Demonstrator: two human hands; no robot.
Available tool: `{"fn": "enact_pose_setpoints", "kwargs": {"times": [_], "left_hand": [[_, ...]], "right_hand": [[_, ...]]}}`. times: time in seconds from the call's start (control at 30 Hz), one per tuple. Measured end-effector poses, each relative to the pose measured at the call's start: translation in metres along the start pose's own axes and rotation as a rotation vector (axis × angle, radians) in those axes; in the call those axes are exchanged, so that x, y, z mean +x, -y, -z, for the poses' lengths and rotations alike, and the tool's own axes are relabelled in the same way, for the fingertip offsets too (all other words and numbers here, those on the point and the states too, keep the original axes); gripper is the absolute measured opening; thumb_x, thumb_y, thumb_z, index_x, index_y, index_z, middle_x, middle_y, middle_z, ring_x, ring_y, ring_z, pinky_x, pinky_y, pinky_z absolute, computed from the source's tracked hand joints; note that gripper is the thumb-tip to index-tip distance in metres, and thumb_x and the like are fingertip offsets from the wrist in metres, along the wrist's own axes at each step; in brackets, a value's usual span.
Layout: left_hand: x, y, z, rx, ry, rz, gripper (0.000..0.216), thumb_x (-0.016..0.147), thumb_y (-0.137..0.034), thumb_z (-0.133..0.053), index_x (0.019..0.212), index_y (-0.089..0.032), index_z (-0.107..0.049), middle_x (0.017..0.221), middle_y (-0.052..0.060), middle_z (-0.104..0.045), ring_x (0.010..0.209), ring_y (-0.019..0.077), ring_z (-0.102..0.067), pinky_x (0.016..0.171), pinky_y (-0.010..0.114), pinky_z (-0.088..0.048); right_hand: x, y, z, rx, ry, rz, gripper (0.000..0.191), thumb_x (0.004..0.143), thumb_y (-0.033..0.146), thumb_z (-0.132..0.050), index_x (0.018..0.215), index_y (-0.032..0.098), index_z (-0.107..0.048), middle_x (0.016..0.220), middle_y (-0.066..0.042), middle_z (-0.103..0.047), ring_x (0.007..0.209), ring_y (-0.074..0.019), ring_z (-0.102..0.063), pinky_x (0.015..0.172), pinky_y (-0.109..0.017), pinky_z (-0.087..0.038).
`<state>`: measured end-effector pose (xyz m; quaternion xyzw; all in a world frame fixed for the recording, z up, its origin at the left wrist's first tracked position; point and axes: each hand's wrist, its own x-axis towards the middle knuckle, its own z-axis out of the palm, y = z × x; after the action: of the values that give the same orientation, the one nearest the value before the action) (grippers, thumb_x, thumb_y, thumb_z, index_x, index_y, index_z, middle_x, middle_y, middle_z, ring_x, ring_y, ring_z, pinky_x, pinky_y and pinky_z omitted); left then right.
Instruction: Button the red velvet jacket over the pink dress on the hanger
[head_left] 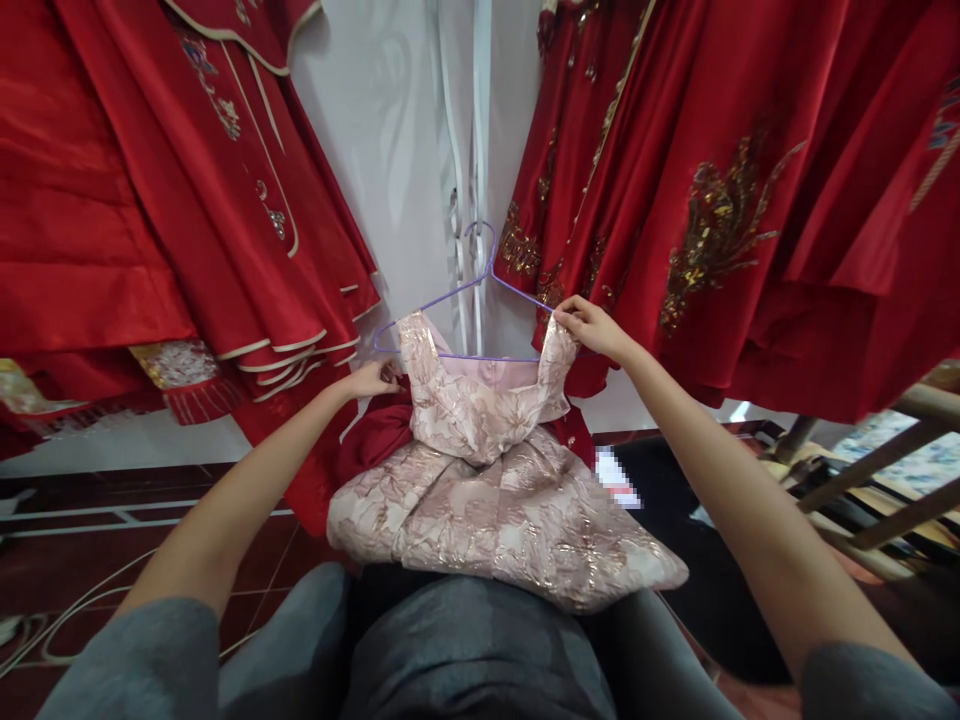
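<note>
A pink brocade dress (480, 500) with metallic gold patterning lies across my lap, its bodice away from me. A thin purple hanger (450, 292) runs through its two wide shoulder straps, hook upward. My right hand (592, 328) pinches the top of the right strap where it meets the hanger. Beside the left strap, my left hand (373, 380) has its fingers curled in, close to dark red cloth (379, 435). Its fingertips are small and dim, and whatever they hold cannot be made out.
Red embroidered garments (247, 190) hang on the left, and red gowns with gold sequins (712, 240) on the right. White panels (375, 120) stand between them. A pale cable (90, 600) lies on the tiled floor. Wooden bars (900, 470) are at the right.
</note>
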<state>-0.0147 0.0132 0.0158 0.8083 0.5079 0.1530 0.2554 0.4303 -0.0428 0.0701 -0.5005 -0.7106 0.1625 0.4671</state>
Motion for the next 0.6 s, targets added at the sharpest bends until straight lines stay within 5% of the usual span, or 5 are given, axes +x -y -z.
{"fn": "enact_pose_setpoints", "kwargs": {"times": [0.17,0.23,0.33,0.43,0.6], "left_hand": [[-0.015,-0.018,-0.002,0.083,0.389,-0.020,0.044,0.054,-0.045,-0.074,0.090,-0.020,-0.069,0.092,0.005,-0.071,0.088,0.0209,-0.063,0.082,0.027,-0.047],[-0.023,-0.023,-0.006,0.161,0.436,0.002,0.059,0.047,-0.047,-0.078,0.101,-0.023,-0.071,0.107,0.005,-0.071,0.100,0.0242,-0.062,0.088,0.028,-0.045],[-0.037,-0.028,-0.019,0.299,0.421,0.030,0.084,0.038,-0.053,-0.081,0.115,-0.022,-0.066,0.127,0.010,-0.063,0.114,0.0300,-0.056,0.093,0.030,-0.043],[-0.048,-0.036,-0.033,0.378,0.346,-0.035,0.086,0.040,-0.060,-0.079,0.114,-0.018,-0.066,0.130,0.014,-0.059,0.117,0.0312,-0.054,0.096,0.031,-0.041],[-0.045,-0.045,-0.024,0.353,0.158,-0.035,0.063,0.060,-0.072,-0.063,0.086,-0.015,-0.070,0.096,0.011,-0.068,0.095,0.0272,-0.059,0.085,0.030,-0.043]], "right_hand": [[0.000,0.001,0.001,-0.008,-0.001,0.000,0.026,0.081,0.046,-0.059,0.087,0.021,-0.056,0.063,0.002,-0.051,0.056,-0.0119,-0.044,0.054,-0.024,-0.036],[0.000,0.000,0.001,-0.012,0.000,0.002,0.025,0.081,0.045,-0.059,0.087,0.021,-0.056,0.063,0.002,-0.052,0.056,-0.0118,-0.044,0.054,-0.024,-0.036],[0.001,-0.001,0.001,-0.027,-0.004,0.004,0.024,0.082,0.045,-0.058,0.087,0.021,-0.056,0.063,0.002,-0.052,0.056,-0.0119,-0.044,0.054,-0.025,-0.036],[0.002,-0.002,0.000,-0.031,-0.006,0.002,0.024,0.082,0.045,-0.057,0.087,0.021,-0.056,0.064,0.002,-0.052,0.056,-0.0118,-0.044,0.054,-0.025,-0.035],[0.001,0.000,-0.001,0.001,-0.001,0.024,0.024,0.082,0.044,-0.058,0.085,0.020,-0.055,0.065,0.002,-0.051,0.058,-0.0118,-0.044,0.055,-0.024,-0.035]]}}
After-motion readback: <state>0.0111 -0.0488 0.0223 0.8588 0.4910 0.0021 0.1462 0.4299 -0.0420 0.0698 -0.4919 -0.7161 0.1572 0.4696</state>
